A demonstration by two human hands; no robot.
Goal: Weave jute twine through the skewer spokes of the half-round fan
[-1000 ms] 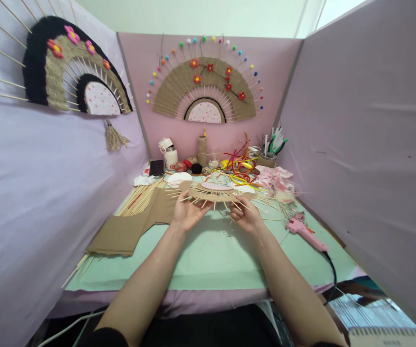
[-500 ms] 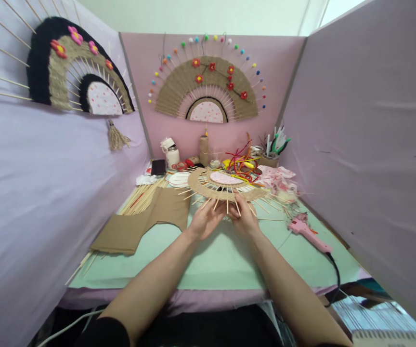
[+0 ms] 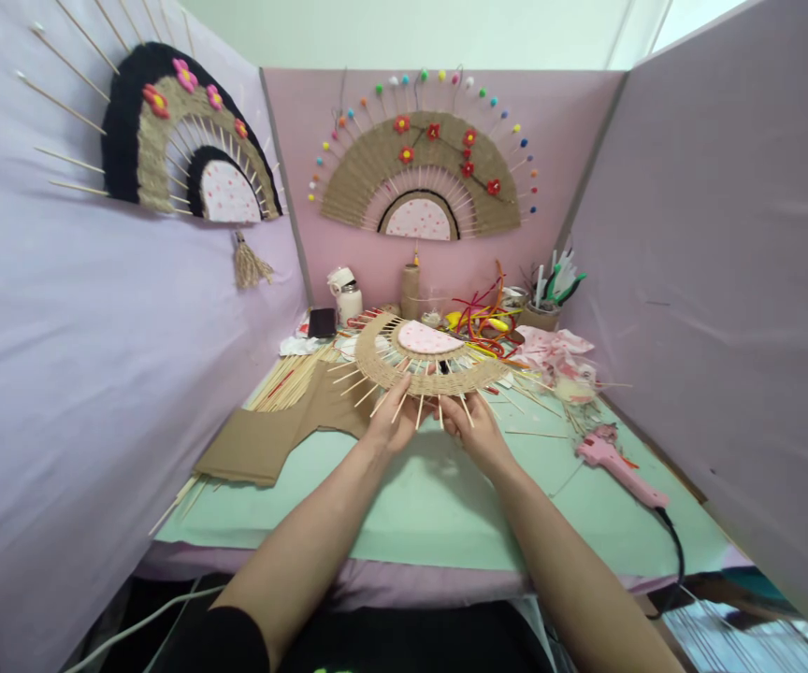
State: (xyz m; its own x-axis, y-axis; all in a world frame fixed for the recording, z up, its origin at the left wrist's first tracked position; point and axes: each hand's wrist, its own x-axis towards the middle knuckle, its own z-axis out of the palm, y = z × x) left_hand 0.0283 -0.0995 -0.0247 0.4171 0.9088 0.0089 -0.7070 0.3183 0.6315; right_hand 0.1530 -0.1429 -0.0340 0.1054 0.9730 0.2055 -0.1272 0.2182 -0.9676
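Observation:
A half-round fan (image 3: 426, 363) of bamboo sticks wound with tan jute, with a pink spotted centre, is held tilted up above the green table top (image 3: 404, 505). My left hand (image 3: 394, 425) grips its near edge from below, fingers curled among the stick ends. Close beside it my right hand (image 3: 470, 432) pinches the same edge. The stick ends point down towards me.
Brown card pieces (image 3: 264, 439) and loose bamboo sticks (image 3: 288, 379) lie at the left. A pink glue gun (image 3: 618, 463) with a black cord lies at the right. Jars, twine and coloured cords (image 3: 484, 318) crowd the back. Finished fans (image 3: 422, 173) hang on the walls.
The fan has tipped up from nearly flat so its face shows. Both hands came together at its near edge. The view has shifted slightly right.

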